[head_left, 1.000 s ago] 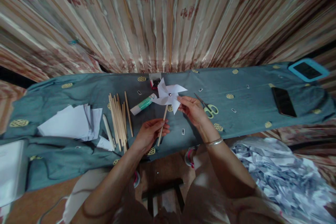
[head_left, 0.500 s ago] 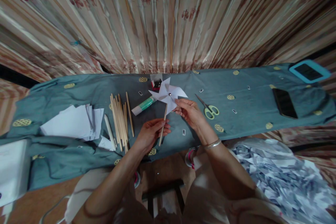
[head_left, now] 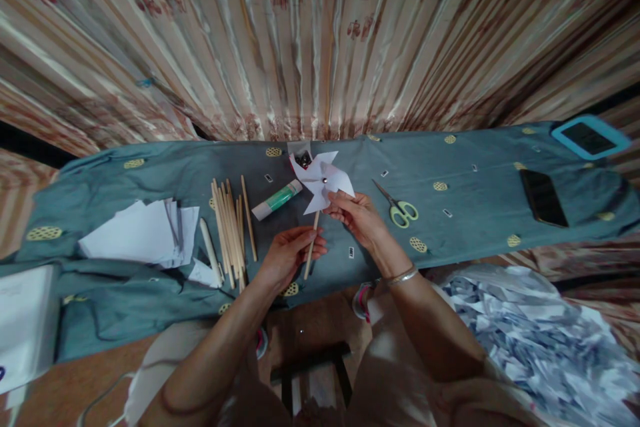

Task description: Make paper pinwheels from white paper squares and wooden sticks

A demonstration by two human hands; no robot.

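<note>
A white paper pinwheel [head_left: 320,172] with a shiny pin head at its centre is held up over the table. Its thin wooden stick [head_left: 309,263] slants down towards me, and my left hand [head_left: 293,252] pinches that stick around its middle. My right hand [head_left: 353,213] is closed at the lower right of the paper, thumb and forefinger against a blade. The other fingers of that hand curl beneath, partly hidden. Behind the pinwheel, a small open box of dark metal pins [head_left: 303,159] is partly covered. A green and white glue stick [head_left: 277,200] lies just left of the paper.
Left of my hands lie several wooden sticks [head_left: 227,230] and a stack of white paper [head_left: 135,233]. Green-handled scissors [head_left: 401,212] are to the right, with a black phone [head_left: 543,197] and a blue-framed tablet [head_left: 590,137] beyond. A bag of paper scraps [head_left: 545,340] stands lower right.
The paper blades have turned clockwise on the stick, and my right hand has shifted slightly left. My left hand keeps its grip on the stick.
</note>
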